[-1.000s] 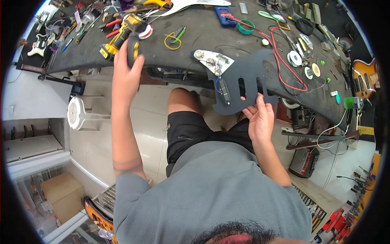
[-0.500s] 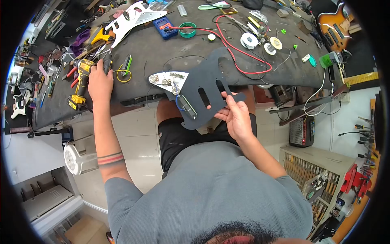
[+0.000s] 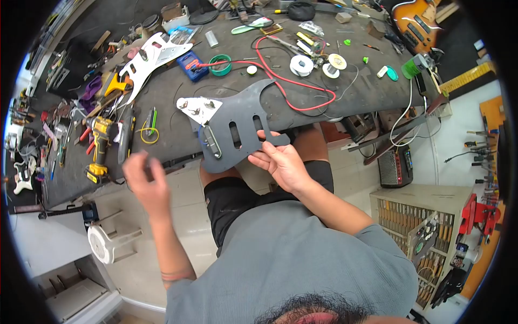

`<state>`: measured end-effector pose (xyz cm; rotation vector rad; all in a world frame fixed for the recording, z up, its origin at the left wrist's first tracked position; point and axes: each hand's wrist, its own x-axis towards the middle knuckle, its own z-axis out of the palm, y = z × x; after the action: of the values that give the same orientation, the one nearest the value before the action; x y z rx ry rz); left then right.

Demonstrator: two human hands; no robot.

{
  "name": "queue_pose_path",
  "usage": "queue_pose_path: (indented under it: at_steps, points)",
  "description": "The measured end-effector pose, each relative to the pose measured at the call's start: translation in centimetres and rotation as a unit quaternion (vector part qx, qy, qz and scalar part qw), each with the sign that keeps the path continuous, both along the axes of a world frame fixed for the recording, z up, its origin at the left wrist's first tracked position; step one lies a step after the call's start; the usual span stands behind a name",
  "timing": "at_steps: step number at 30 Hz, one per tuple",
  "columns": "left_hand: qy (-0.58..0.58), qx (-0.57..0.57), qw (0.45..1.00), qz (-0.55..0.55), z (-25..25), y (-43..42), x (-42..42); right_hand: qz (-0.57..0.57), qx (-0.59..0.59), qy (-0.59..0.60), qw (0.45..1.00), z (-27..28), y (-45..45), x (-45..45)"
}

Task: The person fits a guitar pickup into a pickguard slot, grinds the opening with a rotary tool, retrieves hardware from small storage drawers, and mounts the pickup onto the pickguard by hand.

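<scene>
My right hand [image 3: 283,166] grips the lower right edge of a black guitar pickguard [image 3: 245,110], thumb on its face and fingers beneath. The pickguard is tilted at the bench's front edge. On it sit a white shielded plate [image 3: 199,109] with round pots and a switch, and one dark pickup [image 3: 212,142] with a blue wire; two other pickup slots are empty. Off the bench edge, my left hand [image 3: 147,183] is blurred by motion, thumb apart from the fingers, with nothing seen in it. Nearest it is a long black tool [image 3: 127,135] lying on the bench.
A yellow cordless drill [image 3: 100,146] and a green tool [image 3: 151,121] with a yellow loop flank the black tool. Farther back are a white pickguard [image 3: 148,62], a blue meter [image 3: 191,66], a red cable [image 3: 291,100] and wire spools [image 3: 301,65]. A sunburst guitar [image 3: 418,27] stands at right.
My left hand has let go of the black tool on the bench and drawn back toward my body. The pickguard, still in my right hand, has shifted slightly left in view as the camera turned.
</scene>
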<state>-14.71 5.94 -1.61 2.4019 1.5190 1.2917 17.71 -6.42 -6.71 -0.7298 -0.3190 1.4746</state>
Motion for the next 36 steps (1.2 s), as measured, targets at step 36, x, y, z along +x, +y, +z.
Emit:
queue_pose_path:
  at_steps: [36]
  points:
    - [0.25,0.109,0.93,-0.247,-4.9,-6.1,8.7,-0.542,-0.388,-0.574,0.476,3.9,-55.3,23.8]
